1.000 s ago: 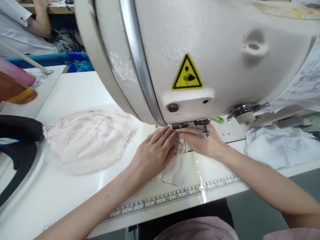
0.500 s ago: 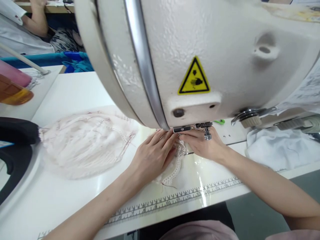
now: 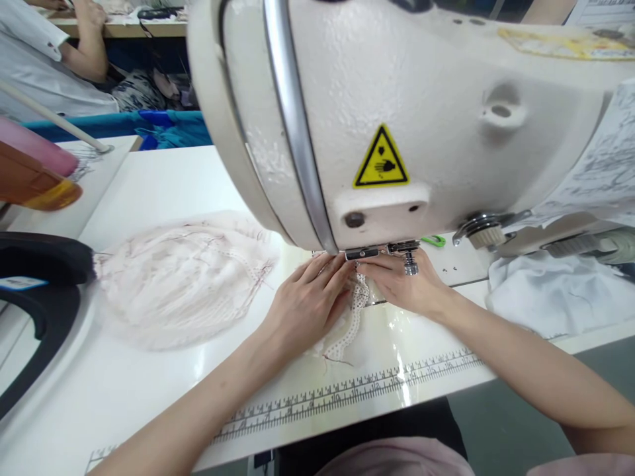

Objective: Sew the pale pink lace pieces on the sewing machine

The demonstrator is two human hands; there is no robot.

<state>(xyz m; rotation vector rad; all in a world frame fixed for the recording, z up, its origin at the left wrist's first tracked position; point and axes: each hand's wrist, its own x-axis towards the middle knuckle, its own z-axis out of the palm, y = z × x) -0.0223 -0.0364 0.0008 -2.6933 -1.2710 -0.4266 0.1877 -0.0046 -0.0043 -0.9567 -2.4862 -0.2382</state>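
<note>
Under the head of a white sewing machine (image 3: 426,112), my left hand (image 3: 310,297) lies over pale cloth with its fingers stretched flat toward the needle area. A strip of white lace trim (image 3: 351,327) with small holes runs out between my hands toward the table's front, a dark thread at its end. My right hand (image 3: 404,281) is closed on the lace trim at its right side. Its fingertips are partly hidden by the machine's metal fittings (image 3: 409,258). The needle itself cannot be made out.
Sheer pale fabric pieces (image 3: 183,281) lie on the left. A black curved object (image 3: 44,291) stands at the left edge. A printed ruler (image 3: 347,395) follows the front edge. White cloth (image 3: 546,294) and a green tool (image 3: 433,241) are at right. Another person (image 3: 44,63) sits beyond.
The camera view has shifted slightly, so the machine and table appear a little to the right on the left side. Both hands keep nearly the same place at the lace trim.
</note>
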